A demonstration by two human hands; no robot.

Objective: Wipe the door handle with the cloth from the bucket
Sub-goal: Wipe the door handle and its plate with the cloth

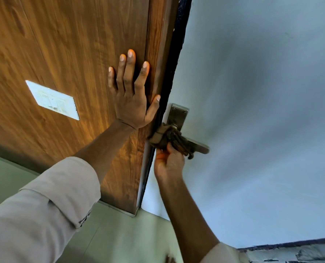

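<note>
A metal lever door handle (200,148) on a plate (177,115) is fixed to a pale blue-white door (252,111). A brownish cloth (164,135) is bunched around the handle's neck. My right hand (168,164) grips the cloth from below and presses it onto the handle. My left hand (132,93) lies flat, fingers spread, on the brown wooden panel (72,54) just left of the door's dark edge. No bucket is in view.
A white switch plate (52,100) sits on the wooden panel to the left. The door's dark edge (174,59) runs between panel and door. Greenish floor (120,234) lies below. A rough painted strip (290,251) shows at bottom right.
</note>
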